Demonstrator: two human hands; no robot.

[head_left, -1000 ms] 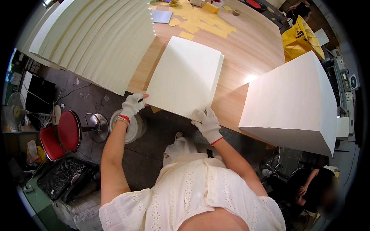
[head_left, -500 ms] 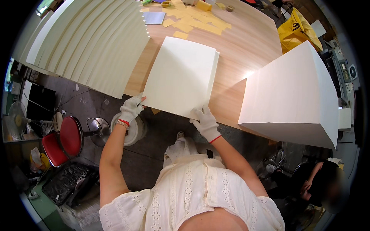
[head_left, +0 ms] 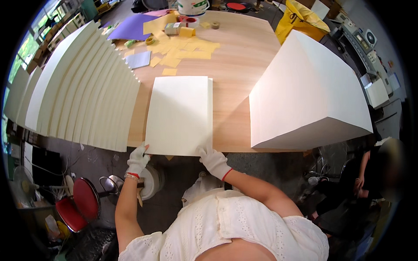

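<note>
A cream-white stack of large paper sheets (head_left: 178, 113) lies on the wooden table, its near edge at the table's front. The top sheet sits slightly left of the layer beneath, which shows along the right side. My left hand (head_left: 138, 160), in a white knit glove with bare fingertips showing, closes on the near left corner. Near the right corner, my gloved right hand (head_left: 213, 162) grips the near edge, fingers bent over the top and thumb hidden. Both gloves have red cuffs.
Tall cream stacks in offset layers (head_left: 87, 95) stand at left; a high white stack (head_left: 305, 95) stands at right. Yellow paper pieces (head_left: 191, 48), purple sheets (head_left: 133, 26), tape and a bucket lie farther back. Below are a red chair (head_left: 86, 198), a white bin (head_left: 152, 182) and a seated person.
The view has tipped upward and turned, so more of the table's far end shows. Both hands remain at the near edge of the paper stack, which now appears straighter to me.
</note>
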